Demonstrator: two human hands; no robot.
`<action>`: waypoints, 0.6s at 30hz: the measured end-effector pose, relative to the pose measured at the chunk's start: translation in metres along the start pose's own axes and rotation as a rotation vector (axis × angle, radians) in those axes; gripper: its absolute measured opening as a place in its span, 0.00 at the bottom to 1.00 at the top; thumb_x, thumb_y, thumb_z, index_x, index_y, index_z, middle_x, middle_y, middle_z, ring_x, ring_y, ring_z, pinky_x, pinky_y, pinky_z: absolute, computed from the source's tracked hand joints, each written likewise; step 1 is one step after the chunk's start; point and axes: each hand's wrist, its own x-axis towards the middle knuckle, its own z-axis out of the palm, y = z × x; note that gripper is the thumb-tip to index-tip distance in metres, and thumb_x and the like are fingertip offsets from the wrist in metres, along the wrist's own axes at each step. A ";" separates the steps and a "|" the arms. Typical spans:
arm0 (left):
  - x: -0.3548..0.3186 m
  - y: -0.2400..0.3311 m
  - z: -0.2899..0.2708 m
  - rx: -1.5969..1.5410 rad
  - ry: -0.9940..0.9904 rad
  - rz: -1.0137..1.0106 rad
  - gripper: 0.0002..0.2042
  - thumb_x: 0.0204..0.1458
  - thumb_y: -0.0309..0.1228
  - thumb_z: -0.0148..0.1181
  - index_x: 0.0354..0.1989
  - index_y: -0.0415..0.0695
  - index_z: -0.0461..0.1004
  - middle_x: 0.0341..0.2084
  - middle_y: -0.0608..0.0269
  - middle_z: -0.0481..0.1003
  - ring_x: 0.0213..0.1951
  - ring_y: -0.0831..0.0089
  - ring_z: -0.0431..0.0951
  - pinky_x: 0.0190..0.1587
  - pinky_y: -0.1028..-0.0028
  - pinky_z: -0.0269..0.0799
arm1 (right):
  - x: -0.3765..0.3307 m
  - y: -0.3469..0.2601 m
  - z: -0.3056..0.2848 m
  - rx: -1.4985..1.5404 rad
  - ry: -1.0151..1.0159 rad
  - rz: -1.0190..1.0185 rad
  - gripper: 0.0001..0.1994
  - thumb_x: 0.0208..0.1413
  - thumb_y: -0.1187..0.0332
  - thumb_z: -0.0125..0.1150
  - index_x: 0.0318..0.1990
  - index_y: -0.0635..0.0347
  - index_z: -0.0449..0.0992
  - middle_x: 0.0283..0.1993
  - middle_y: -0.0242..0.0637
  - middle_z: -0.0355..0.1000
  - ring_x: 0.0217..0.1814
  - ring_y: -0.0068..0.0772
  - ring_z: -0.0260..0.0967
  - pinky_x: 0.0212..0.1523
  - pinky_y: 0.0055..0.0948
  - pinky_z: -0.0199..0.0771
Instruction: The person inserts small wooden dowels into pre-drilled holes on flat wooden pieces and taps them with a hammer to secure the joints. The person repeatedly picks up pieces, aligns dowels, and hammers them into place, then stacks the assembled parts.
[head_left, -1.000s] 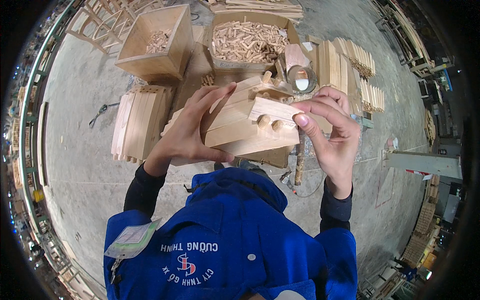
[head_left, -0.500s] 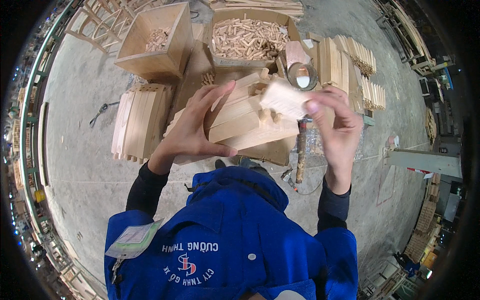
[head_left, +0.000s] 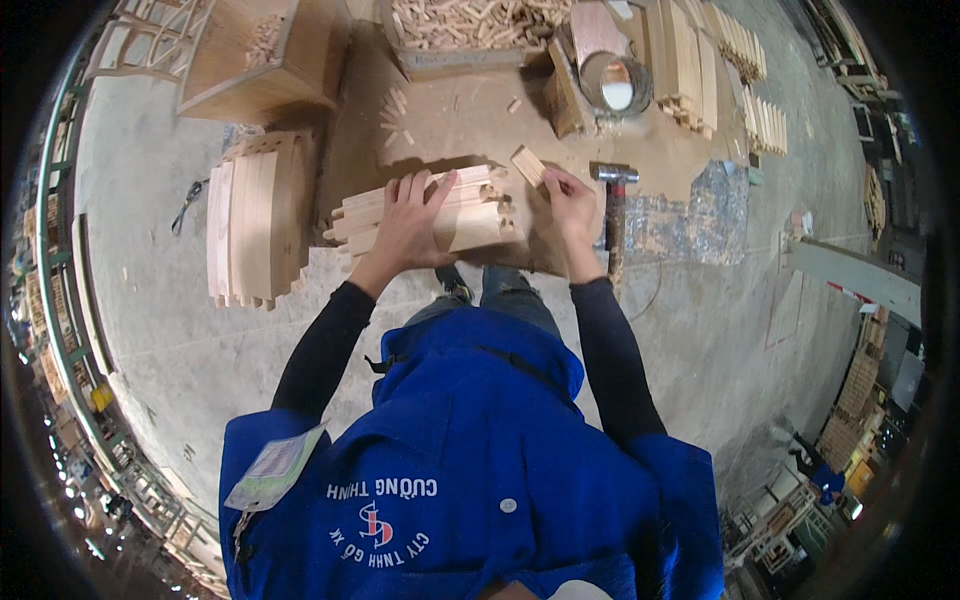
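Note:
A bundle of pale wooden bars (head_left: pixel 470 215) lies on the cardboard-covered worktop, holes or notches showing at its right ends. My left hand (head_left: pixel 408 222) is laid over the bundle's middle and grips it, with fingers toward the far side. Just off the right ends, my right hand (head_left: pixel 570 208) pinches a small flat wood block (head_left: pixel 527 164) between thumb and fingers. The block tilts up and away, apart from the bars. Right of that hand lies a hammer (head_left: pixel 615 205) with a dark metal head.
Loose dowels (head_left: pixel 396 113) lie beyond the bundle, before a carton of dowels (head_left: pixel 455 65). A round pot of white liquid (head_left: pixel 616 88) stands back right, near stacked wooden pieces (head_left: pixel 688 75). At left are a wooden bin (head_left: pixel 270 85) and more stacked bars (head_left: pixel 255 220).
My right hand has drawn the block away from the bar ends, down toward the worktop. My left hand stays on the bundle, its fingers closer together. The view has shifted, and both hands look farther off.

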 end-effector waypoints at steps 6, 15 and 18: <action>-0.015 -0.007 0.033 0.082 0.093 -0.031 0.58 0.29 0.53 0.78 0.75 0.56 0.56 0.65 0.42 0.59 0.69 0.42 0.55 0.70 0.37 0.42 | -0.016 -0.013 -0.024 -0.246 0.077 -0.161 0.16 0.58 0.68 0.67 0.54 0.56 0.82 0.47 0.42 0.82 0.46 0.31 0.79 0.45 0.29 0.78; -0.097 -0.096 0.065 -0.343 0.435 -0.634 0.43 0.59 0.50 0.63 0.72 0.31 0.53 0.69 0.35 0.57 0.70 0.44 0.56 0.72 0.58 0.50 | -0.035 0.025 -0.103 -0.809 0.344 -0.191 0.24 0.55 0.60 0.72 0.56 0.60 0.73 0.48 0.46 0.75 0.53 0.52 0.72 0.52 0.47 0.72; -0.089 -0.078 0.071 -0.501 0.481 -0.650 0.41 0.63 0.45 0.60 0.73 0.28 0.50 0.71 0.34 0.55 0.71 0.48 0.56 0.72 0.61 0.52 | -0.028 0.036 -0.100 -0.798 0.338 -0.254 0.25 0.56 0.57 0.70 0.55 0.62 0.72 0.46 0.54 0.74 0.51 0.57 0.72 0.52 0.49 0.72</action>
